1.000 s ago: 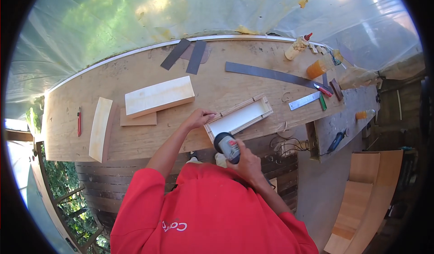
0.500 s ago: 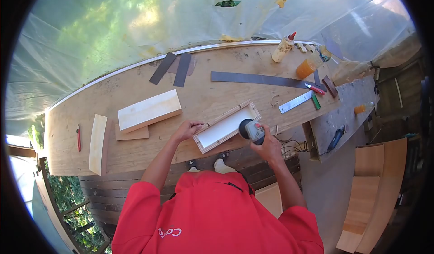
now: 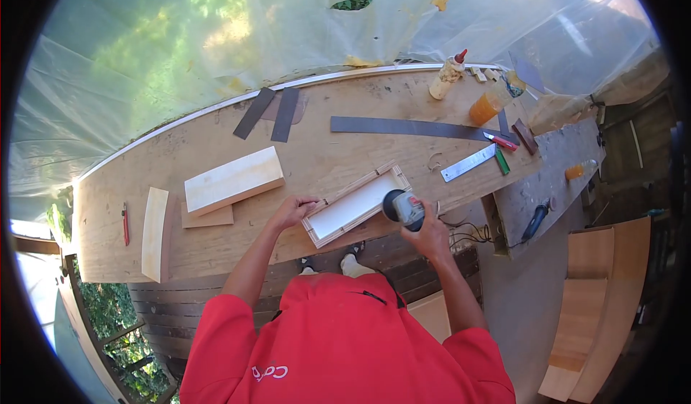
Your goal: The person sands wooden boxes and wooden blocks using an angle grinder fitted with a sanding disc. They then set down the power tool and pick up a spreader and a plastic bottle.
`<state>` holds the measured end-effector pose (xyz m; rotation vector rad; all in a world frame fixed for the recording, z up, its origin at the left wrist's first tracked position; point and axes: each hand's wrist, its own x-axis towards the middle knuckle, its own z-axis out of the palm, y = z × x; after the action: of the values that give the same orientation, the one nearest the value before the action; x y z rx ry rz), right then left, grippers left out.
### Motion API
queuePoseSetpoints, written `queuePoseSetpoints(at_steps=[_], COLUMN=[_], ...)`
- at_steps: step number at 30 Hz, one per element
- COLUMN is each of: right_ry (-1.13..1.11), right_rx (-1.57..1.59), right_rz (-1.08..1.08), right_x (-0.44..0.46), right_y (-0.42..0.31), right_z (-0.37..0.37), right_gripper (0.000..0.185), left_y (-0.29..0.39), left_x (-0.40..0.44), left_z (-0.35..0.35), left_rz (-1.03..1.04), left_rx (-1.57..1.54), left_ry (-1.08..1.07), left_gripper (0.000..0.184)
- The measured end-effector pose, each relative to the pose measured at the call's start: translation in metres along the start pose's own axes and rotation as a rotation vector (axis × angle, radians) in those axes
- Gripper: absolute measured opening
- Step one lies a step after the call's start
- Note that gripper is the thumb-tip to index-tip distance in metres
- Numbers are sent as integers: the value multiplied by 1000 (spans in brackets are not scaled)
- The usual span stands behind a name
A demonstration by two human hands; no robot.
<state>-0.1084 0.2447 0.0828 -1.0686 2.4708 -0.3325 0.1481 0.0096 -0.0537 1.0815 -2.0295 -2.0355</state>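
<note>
A shallow open wooden box [image 3: 358, 206] with a white inner bottom lies aslant near the front edge of the workbench. At its left end, my left hand [image 3: 296, 208] is closed with the fingertips on the upper corner of the rim. My right hand [image 3: 430, 237] is wrapped round a grey and black power sander [image 3: 409, 210]. The sander's dark round pad is tilted over the right end of the box and hides part of that rim. Whether the pad touches the wood I cannot tell.
Left of the box lie a pale wooden block [image 3: 234, 181], a curved wooden piece [image 3: 157, 235] and a red cutter [image 3: 125, 224]. Dark strips [image 3: 410, 127], a try square [image 3: 469, 162], a red utility knife [image 3: 501, 141] and a glue bottle [image 3: 448, 78] are behind and right.
The sander has shifted slightly right relative to the box. My left hand stays at the box's left corner. The whole view has moved a little.
</note>
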Motion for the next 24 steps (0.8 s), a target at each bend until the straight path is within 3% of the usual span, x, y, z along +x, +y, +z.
queuePoseSetpoints(at_steps=[2, 7, 20, 24], right_ry=[31, -166, 75, 176], right_rx=[-10, -75, -24, 5], right_rz=[-127, -260, 56, 9], right_x=[-22, -65, 39, 50], right_y=[-14, -59, 33, 57], right_z=[29, 56, -36, -37], right_gripper=[85, 86, 76, 79], left_y=[0, 3, 2, 11], left_x=[0, -3, -6, -8], left_z=[0, -1, 1, 1], left_rz=[6, 44, -15, -28], left_rx=[11, 69, -22, 18], left_ry=[-4, 9, 7, 11], left_gripper=[26, 26, 26, 26])
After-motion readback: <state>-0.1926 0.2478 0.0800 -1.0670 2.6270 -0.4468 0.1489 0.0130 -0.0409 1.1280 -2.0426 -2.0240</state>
